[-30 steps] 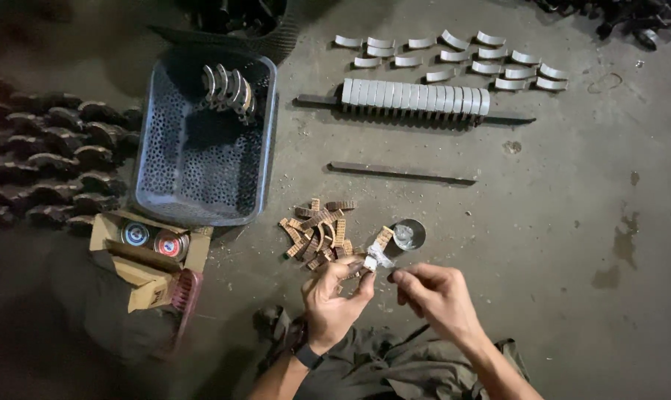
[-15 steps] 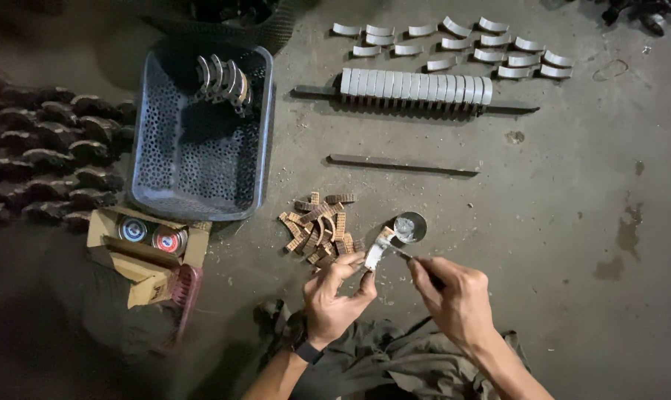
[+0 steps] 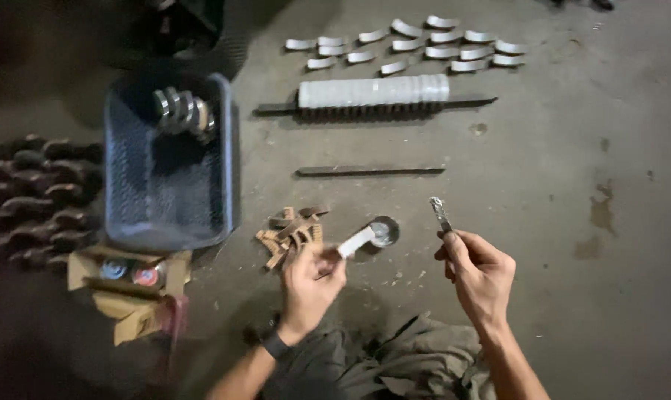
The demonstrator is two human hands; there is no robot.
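Note:
My left hand (image 3: 311, 285) holds a small flat pale strip (image 3: 356, 241), its tip beside a small round tin (image 3: 383, 231) on the concrete floor. My right hand (image 3: 477, 272) is raised to the right of the tin and grips a thin metal tool (image 3: 440, 213) that points up and away. A heap of small brown strips (image 3: 291, 231) lies just left of the tin, close to my left hand. A dark watch band sits on my left wrist.
A grey plastic basket (image 3: 224, 163) with several curved metal shells stands at the left. Farther off lie a thin dark bar (image 3: 370, 171), a pale ribbed stack on a rail (image 3: 372, 92) and several curved shells (image 3: 439, 46). Cardboard boxes (image 3: 128, 285) and dark parts (image 3: 35, 196) fill the left.
My right hand has pulled away to the right with the tool, leaving the tin and the strip. My left hand stays in place with the strip.

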